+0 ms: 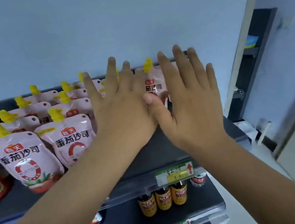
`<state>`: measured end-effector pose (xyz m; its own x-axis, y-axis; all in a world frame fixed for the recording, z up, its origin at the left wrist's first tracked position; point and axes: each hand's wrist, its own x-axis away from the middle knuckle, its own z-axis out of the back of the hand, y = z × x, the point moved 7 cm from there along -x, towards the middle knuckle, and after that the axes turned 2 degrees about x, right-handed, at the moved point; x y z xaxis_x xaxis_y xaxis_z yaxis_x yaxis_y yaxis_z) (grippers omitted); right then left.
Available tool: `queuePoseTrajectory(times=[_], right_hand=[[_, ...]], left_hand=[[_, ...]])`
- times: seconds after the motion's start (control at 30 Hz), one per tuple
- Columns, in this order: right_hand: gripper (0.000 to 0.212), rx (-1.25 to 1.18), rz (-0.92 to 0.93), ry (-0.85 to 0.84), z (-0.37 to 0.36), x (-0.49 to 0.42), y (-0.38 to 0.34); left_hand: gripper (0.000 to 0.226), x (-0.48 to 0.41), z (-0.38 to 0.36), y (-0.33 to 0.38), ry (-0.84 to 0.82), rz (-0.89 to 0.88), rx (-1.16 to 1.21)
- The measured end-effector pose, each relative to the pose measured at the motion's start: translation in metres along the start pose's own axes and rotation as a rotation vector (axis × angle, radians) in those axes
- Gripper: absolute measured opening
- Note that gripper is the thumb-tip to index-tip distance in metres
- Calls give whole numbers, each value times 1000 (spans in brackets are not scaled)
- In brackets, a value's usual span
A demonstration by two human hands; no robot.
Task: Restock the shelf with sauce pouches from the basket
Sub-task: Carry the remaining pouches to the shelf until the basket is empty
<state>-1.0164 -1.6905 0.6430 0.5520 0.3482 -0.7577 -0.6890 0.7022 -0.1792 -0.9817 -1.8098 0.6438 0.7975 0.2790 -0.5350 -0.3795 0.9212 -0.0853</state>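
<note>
A: Where do the pale pink, yellow-capped sauce pouches stand on the dark flat top shelf?

B: In rows running near to far across the left and middle. One more upright pink pouch stands at the far right, directly beyond the hands, its long axis vertical and its spout on top.

A: And the hands?

B: The left hand and right hand are both flat, fingers spread, palms facing the far pouch and gripping nothing. The thumbs meet just in front of it; whether the palms touch it cannot be told.

A: Which hand is nearer?

B: They flank it about equally. Its face shows in the gap between them.

A: The basket?

B: Out of view. The near right of the shelf, under the wrists, looks bare; the next pouch would probably go there, in front of this one.
</note>
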Motion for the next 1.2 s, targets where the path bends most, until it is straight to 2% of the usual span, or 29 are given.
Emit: queuePoseTrajectory(times=[0.17, 0.33, 0.47, 0.67, 0.93, 1.2], right_hand=[[82, 186, -162, -50, 42, 47, 96], [78, 380, -361, -50, 112, 108, 209], [80, 513, -535, -49, 183, 164, 300], [80, 726, -858, 21, 313, 272, 404], [82, 1049, -1270, 76, 468, 416, 450], [81, 1329, -1647, 309, 607, 545, 430]], left_hand=[[76, 21, -17, 121, 8, -216, 101], [71, 39, -27, 250, -56, -357, 268], [80, 58, -13, 371, -91, -505, 364], [76, 109, 21, 551, -115, -737, 489], [78, 232, 102, 760, -163, -1196, 711], [78, 394, 222, 908, -128, -1704, 896]])
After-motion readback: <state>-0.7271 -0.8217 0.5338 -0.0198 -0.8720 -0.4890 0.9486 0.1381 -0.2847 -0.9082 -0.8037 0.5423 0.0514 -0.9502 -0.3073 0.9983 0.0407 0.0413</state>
